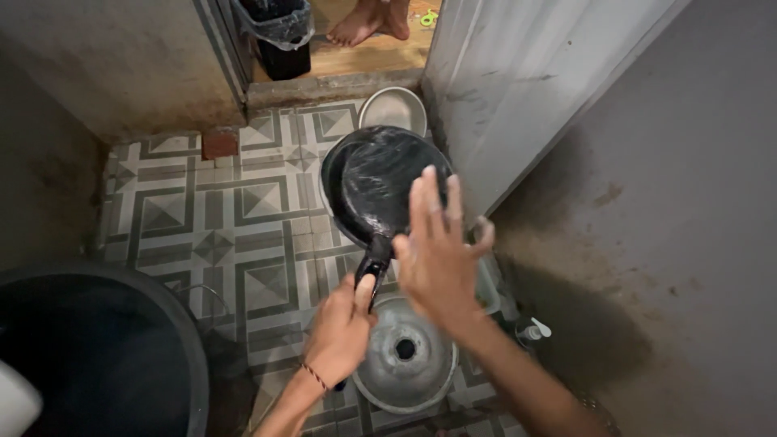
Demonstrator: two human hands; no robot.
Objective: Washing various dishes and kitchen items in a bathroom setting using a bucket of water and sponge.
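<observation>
Left hand [340, 332] clamped the black frying pan [380, 182] by its handle, held above the tiled floor [186, 210]. Right hand [437, 259] hovered beside it, fingers spread. Likely mid-wash; next needs steady grip.

Only one package-like thing is seen: a small bottle [532, 331] with a white flip cap, lying low on the right, close against the grey wall and just beside the person's right forearm. Its body is pale or clear, and any label on it is too small to be made out. Near the top of the view a black bin [280, 32] lined with a thin plastic bag is stood at the doorway. No signs or screens are shown.
</observation>
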